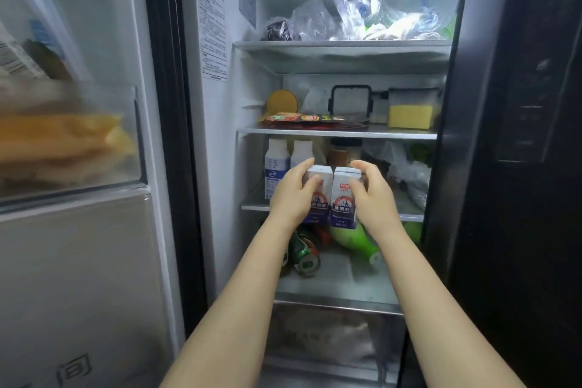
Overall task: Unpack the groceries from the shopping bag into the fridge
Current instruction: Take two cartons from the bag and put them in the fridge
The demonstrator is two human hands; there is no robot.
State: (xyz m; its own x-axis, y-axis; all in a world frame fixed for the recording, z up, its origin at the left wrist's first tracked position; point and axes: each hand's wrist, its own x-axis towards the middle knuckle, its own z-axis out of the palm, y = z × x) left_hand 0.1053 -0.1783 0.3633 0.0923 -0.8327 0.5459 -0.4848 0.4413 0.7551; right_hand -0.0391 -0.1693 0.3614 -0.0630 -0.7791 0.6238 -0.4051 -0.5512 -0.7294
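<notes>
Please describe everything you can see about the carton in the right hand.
The right carton is a small white box, apparently of coated cardboard, with a red logo near the top, a round picture and blue print lower down. It stands upright before the third shelf, side by side with the left carton. The right hand grips its right side, fingers over the top.

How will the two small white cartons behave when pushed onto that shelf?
The two small white cartons look boxy and stiff, so they likely slide flat. Being taller than wide, they might tip against the white bottles. Left hand and right hand grip them.
</notes>
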